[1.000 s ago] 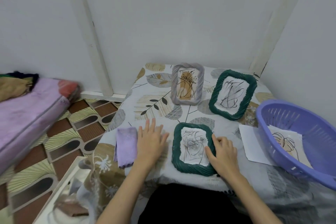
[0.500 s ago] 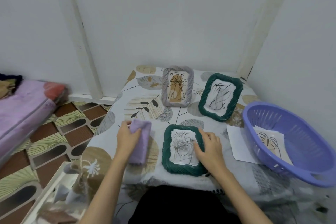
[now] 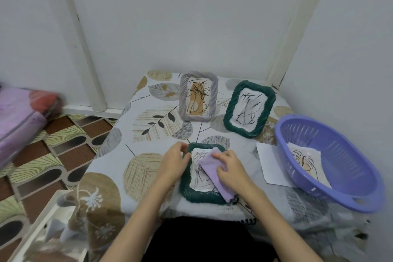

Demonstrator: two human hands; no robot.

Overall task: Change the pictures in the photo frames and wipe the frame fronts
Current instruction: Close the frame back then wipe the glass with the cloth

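Three frames lie on the table [image 3: 148,168], which has a leaf-print cover. Nearest the person is a green frame [image 3: 200,197] with a line drawing in it. A folded lilac cloth [image 3: 212,171] lies slantwise across its front and right side, its lower end reaching past the bottom right corner. The right hand [image 3: 230,169] rests on the cloth with fingers curled over it, gripping and pressing it against the frame front. The left hand [image 3: 173,162] holds the frame's left edge, fingers curled at the top left corner.

Farther back, a grey frame [image 3: 198,95] with a brown-and-black drawing lies beside a second green frame [image 3: 248,108], the two near each other but apart. At the right, a purple basket [image 3: 331,161] holds a sheet with a leaf drawing [image 3: 304,159]. The basket sits partly on a white paper [image 3: 269,161] that lies flat on the table just right of the near frame.
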